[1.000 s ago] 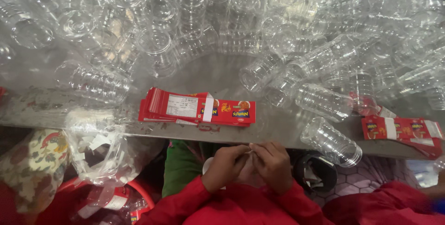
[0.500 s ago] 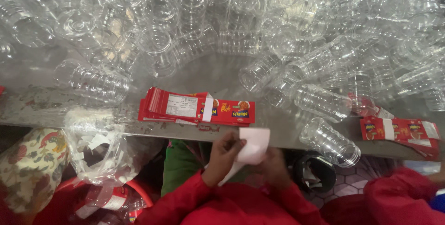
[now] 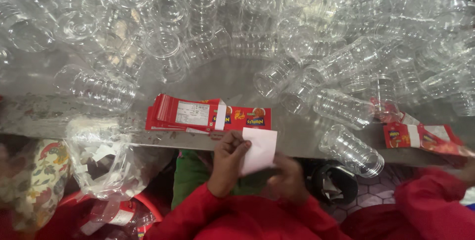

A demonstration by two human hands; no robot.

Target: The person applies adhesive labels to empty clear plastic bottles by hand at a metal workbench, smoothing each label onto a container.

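Together, both hands are pinching one white label: the left hand's [image 3: 228, 163] fingers [image 3: 237, 147] are closing on its left edge, while the right hand [image 3: 289, 178] is gripping the label [image 3: 260, 150] from below, probably to keep it flat and clear of the lap. Just above, at centre frame, one banded stack of red labels [image 3: 198, 114] is lying on the counter [image 3: 44, 116] within easy reach; a second stack [image 3: 420, 136] is sitting at right. Clear plastic jars [image 3: 351, 150], too many to count, are crowding the upper frame.
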